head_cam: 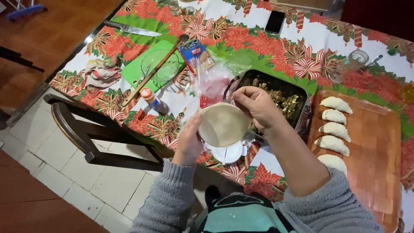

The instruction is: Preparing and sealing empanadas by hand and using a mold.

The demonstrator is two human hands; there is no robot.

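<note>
Pale, thin and floppy, the round dough disc (223,124) is held up over the table (267,47) edge, the left hand (189,140) cupping it from below and the right hand (257,105) pinching its top rim. Stretched like that, it looks likely to tear or sag. Behind sits a black tray (302,92) of chunky filling, and smooth folded pastries (333,129) line the wooden board (375,146).

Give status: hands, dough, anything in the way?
Both hands up: left hand cradles the dough round, right hand pinches its top edge. Round flat, unfilled. Filling tray directly behind; nothing blocking.
</note>
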